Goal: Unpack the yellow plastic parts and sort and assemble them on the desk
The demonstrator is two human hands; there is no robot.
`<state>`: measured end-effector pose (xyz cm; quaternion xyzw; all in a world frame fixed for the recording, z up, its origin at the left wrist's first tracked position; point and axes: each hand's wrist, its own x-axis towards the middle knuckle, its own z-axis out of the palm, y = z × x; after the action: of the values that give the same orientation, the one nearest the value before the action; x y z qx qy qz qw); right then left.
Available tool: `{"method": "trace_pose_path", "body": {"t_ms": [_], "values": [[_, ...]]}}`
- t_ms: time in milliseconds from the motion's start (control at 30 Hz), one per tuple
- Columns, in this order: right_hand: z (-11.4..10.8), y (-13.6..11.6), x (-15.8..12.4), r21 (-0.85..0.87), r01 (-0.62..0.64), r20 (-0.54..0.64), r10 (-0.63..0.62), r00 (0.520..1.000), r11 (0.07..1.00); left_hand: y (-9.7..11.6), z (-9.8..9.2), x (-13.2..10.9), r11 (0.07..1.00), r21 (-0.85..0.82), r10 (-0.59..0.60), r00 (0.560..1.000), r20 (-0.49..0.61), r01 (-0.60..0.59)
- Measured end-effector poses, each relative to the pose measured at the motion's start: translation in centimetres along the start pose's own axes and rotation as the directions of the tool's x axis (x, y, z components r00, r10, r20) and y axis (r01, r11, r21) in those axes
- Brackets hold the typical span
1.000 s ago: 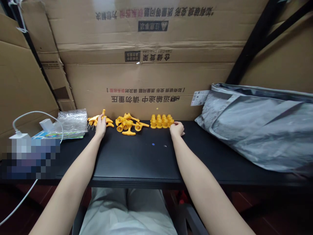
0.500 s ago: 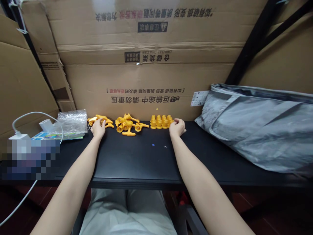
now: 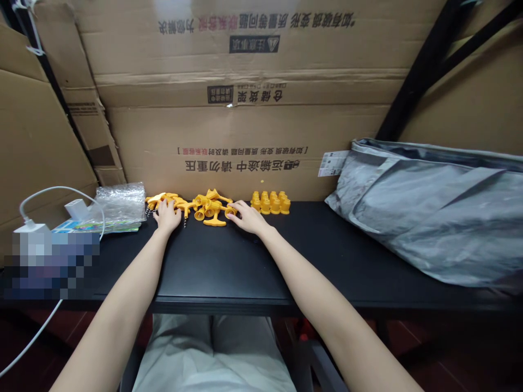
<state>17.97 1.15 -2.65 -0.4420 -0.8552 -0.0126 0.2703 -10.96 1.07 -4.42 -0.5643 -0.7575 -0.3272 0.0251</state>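
Note:
My left hand [image 3: 168, 216] is closed on a yellow corkscrew [image 3: 185, 207] at the left pile, its metal spiral pointing down beside my fingers. Other yellow corkscrew handles [image 3: 157, 198] lie under and behind that hand, some with bare spirals showing. At the right end of the middle heap of corkscrews with cone-shaped bases [image 3: 210, 208], my right hand [image 3: 249, 219] has thumb and fingers around a yellow cone-shaped piece [image 3: 230, 212]. Whether this piece is joined to a handle is hidden. Yellow cups [image 3: 270, 202] stand in neat rows behind and right of it.
A grey fabric bag [image 3: 433, 212] fills the table's right side. Clear plastic packaging [image 3: 121, 202], a white charger [image 3: 32, 239] and its cable [image 3: 61, 188] sit at the left. Cardboard [image 3: 245, 128] stands behind the black table [image 3: 229, 267].
My right hand has moved left from the rows of cups to the middle heap. At the left pile, my left hand has shifted slightly right, and a corkscrew's spiral now shows beside it.

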Motion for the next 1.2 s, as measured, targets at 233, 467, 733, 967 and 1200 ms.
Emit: {"method": "trace_pose_path", "body": {"t_ms": [233,467,733,967,1200], "values": [[0.7,0.0,-0.1,0.004,0.057,0.085,-0.057,0.995,0.998,0.9,0.3,-0.4,0.963,0.056,0.256,0.957,0.135,-0.265],[0.6,-0.3,0.1,-0.105,-0.011,0.035,0.015,0.999,0.994,0.2,0.5,0.0,0.973,0.083,0.209,0.974,0.086,-0.216],[-0.2,-0.3,0.4,-0.095,-0.087,-0.198,0.067,0.978,0.992,0.3,0.1,-0.3,0.972,0.096,0.209,0.976,0.056,-0.214],[-0.2,0.3,0.7,-0.037,0.094,-0.467,-0.101,0.878,0.995,1.1,-0.2,-0.5,0.956,0.005,0.294,0.951,-0.094,-0.295],[0.2,-0.5,0.8,-0.037,0.293,-0.454,-0.277,0.847,0.956,4.1,-1.0,-1.8,0.732,-0.159,0.633,0.747,-0.203,-0.663]]}}
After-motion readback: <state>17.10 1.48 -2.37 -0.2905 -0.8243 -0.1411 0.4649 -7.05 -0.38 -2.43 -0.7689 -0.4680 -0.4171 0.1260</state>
